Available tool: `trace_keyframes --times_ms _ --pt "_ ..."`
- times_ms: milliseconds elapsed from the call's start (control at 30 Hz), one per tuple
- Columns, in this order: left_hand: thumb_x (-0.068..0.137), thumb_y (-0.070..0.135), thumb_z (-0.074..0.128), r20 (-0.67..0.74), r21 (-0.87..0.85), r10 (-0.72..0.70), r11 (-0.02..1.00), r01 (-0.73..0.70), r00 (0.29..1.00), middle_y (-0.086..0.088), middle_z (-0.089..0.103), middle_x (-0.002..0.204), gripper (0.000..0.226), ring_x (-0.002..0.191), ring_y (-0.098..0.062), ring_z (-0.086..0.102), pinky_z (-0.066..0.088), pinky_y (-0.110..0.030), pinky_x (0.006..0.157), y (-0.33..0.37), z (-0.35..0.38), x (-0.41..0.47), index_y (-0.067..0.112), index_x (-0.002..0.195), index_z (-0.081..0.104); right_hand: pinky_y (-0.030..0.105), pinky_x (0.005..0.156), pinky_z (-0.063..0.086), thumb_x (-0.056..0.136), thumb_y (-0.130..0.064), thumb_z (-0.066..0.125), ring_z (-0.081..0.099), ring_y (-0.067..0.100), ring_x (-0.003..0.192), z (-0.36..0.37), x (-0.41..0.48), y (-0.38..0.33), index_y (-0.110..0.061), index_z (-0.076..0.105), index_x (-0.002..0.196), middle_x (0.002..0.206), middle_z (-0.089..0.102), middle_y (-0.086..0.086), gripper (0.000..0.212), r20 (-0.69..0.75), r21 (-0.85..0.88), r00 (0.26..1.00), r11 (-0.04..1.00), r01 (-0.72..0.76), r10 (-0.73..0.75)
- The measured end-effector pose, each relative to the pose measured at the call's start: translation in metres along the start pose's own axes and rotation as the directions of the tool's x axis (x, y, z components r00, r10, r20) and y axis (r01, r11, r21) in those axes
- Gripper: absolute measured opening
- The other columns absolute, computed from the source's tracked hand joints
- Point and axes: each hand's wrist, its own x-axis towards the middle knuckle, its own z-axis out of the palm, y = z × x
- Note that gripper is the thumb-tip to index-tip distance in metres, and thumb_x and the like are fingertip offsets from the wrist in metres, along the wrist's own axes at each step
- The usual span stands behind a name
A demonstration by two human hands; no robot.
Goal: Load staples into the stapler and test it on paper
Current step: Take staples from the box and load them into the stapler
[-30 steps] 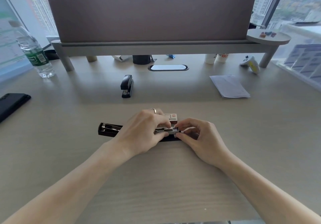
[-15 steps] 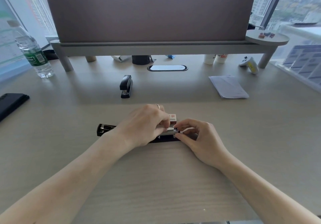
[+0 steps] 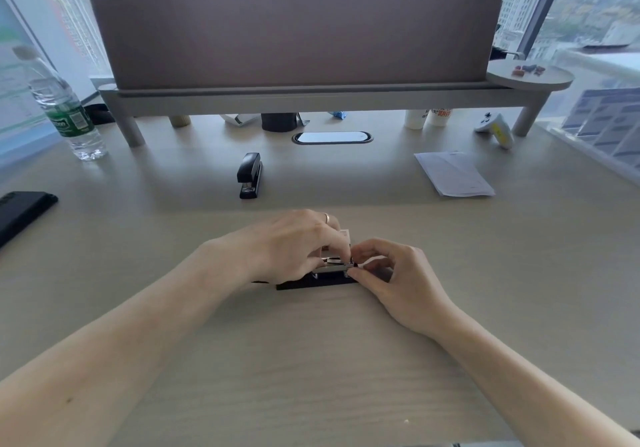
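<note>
A black stapler lies opened flat on the desk in front of me, its metal staple channel showing between my hands. My left hand covers the stapler's left part, fingers curled down onto the channel. My right hand pinches at the channel's right end with thumb and fingertips. A small white staple box peeks out just behind my left fingers. Folded white paper lies at the right rear of the desk.
A second black stapler stands closed behind my hands. A water bottle and a black phone sit at the left. A raised shelf with a screen crosses the back; cups and a controller lie under it.
My left hand has slid right along the stapler and now hides the open top arm that showed at the left. The right hand has stayed at the channel's end.
</note>
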Motion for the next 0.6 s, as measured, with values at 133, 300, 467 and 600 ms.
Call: trace_keyframes --times_ms 133,300,467,600 --pt "0.094 0.012 0.068 0.042 0.081 0.034 0.996 -0.037 0.999 0.022 0.046 0.099 0.029 0.085 -0.007 0.046 0.044 -0.027 0.078 0.002 -0.005 0.007 0.035 0.112 0.069 0.022 0.073 0.057 0.086 -0.015 0.083 0.073 0.014 0.074 0.000 0.000 0.001 -0.029 0.079 0.096 0.089 0.075 -0.010 0.018 -0.006 -0.004 1.000 1.000 -0.003 0.003" --pt "0.091 0.012 0.063 0.071 0.126 0.074 0.989 -0.082 0.995 0.018 0.055 0.098 0.024 0.084 -0.010 0.049 0.045 -0.031 0.074 0.003 -0.010 0.009 0.030 0.107 0.064 0.031 0.077 0.060 0.086 -0.013 0.083 0.074 0.017 0.074 0.000 0.000 0.002 -0.029 0.078 0.095 0.089 0.076 -0.011 0.019 -0.007 0.012 1.000 1.000 -0.003 0.003" --pt "0.090 0.011 0.062 0.084 0.137 0.097 0.985 -0.108 0.992 0.017 0.046 0.084 0.022 0.078 -0.012 0.046 0.038 -0.028 0.068 0.003 -0.012 0.010 0.029 0.103 0.059 0.040 0.080 0.061 0.087 -0.012 0.081 0.074 0.019 0.074 0.000 0.000 0.002 -0.029 0.077 0.094 0.089 0.075 -0.012 0.019 0.002 0.021 1.000 1.000 0.003 -0.003" --pt "0.089 0.008 0.064 0.110 0.069 0.090 0.993 -0.098 0.990 0.020 0.050 0.088 0.031 0.080 -0.010 0.053 0.047 -0.030 0.072 0.003 -0.014 0.011 0.034 0.105 0.063 0.041 0.080 0.060 0.088 -0.014 0.080 0.074 0.020 0.076 -0.001 0.000 0.003 -0.030 0.077 0.095 0.091 0.076 -0.008 0.018 0.012 0.012 1.000 1.000 0.024 -0.024"
